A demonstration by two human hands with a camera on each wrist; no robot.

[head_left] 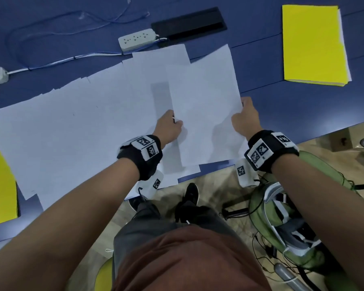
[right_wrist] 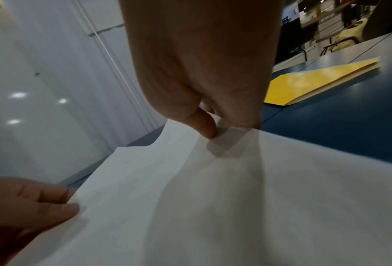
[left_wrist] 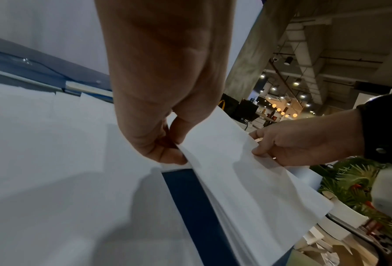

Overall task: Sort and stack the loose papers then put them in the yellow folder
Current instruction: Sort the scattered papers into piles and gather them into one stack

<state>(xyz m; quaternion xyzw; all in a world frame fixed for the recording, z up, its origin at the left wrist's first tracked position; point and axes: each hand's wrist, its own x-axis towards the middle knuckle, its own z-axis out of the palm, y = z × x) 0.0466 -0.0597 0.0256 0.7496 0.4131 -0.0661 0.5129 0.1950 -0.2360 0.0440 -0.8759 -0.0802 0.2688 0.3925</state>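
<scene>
Both hands hold one gathered sheaf of white papers (head_left: pixel 204 106) just above the near edge of the blue desk (head_left: pixel 303 106). The left hand (head_left: pixel 169 128) pinches the sheaf's left edge between thumb and curled fingers; the right hand (head_left: pixel 247 120) pinches the right edge in like manner, thumb on top, as the wrist views confirm. Further loose papers (head_left: pixel 76 122) lie fanned and overlapping across the desk to the left, some overhanging its near edge. The yellow folder (head_left: pixel 313 45) lies closed, well apart at the far right; whether the yellow item (head_left: pixel 0 181) at the left margin is another folder cannot be told. The sheets appear thin, light and limp: the held sheaf sags and ripples between the two grips. Such paper probably slides readily sheet on sheet and creases easily, so hold is best taken at opposite long edges, near the middle, with a light pinch that keeps the edges aligned.
</scene>
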